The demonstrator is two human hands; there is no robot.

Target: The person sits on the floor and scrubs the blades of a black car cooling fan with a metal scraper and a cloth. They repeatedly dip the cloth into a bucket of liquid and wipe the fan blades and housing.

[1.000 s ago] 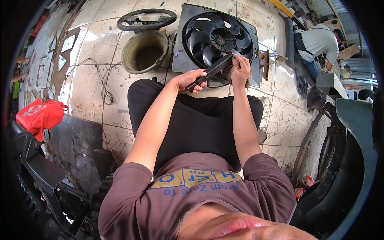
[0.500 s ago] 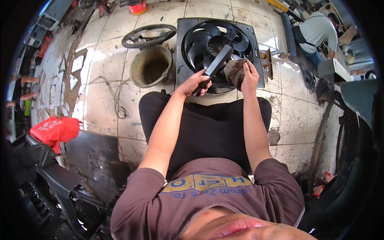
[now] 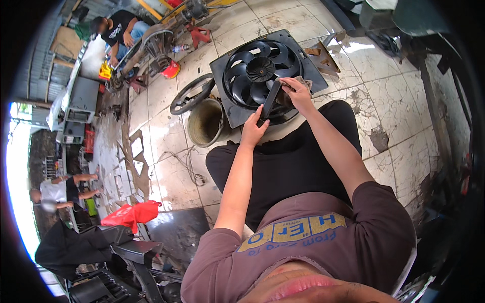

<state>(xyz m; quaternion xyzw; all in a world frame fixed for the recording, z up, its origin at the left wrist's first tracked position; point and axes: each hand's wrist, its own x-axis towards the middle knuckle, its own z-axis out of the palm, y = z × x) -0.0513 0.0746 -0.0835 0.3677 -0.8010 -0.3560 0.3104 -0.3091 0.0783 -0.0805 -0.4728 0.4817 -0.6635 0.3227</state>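
Note:
A flat black bar [image 3: 271, 99] slants above the near edge of a black radiator fan [image 3: 260, 69] in a square shroud. My left hand [image 3: 254, 130] grips the bar's near end, fingers along its side. Closed around a brown, dirty cloth [image 3: 284, 100], my right hand [image 3: 299, 96] presses close to the bar's far end. Part of the cloth is hidden behind the fingers. The fan lies face up on the floor beyond my crossed legs.
Left of the fan are a bucket [image 3: 206, 124] and a black steering wheel [image 3: 192, 94]. A rusty metal bracket [image 3: 322, 59] lies to its right. A red bag [image 3: 130, 215] sits at the left. One person [image 3: 120, 31] sits far left; another [image 3: 58, 192] is further off.
My view has swung left, bringing the seated person into it. The bar now shows its dark side, and my right hand with the cloth has come up against its far end.

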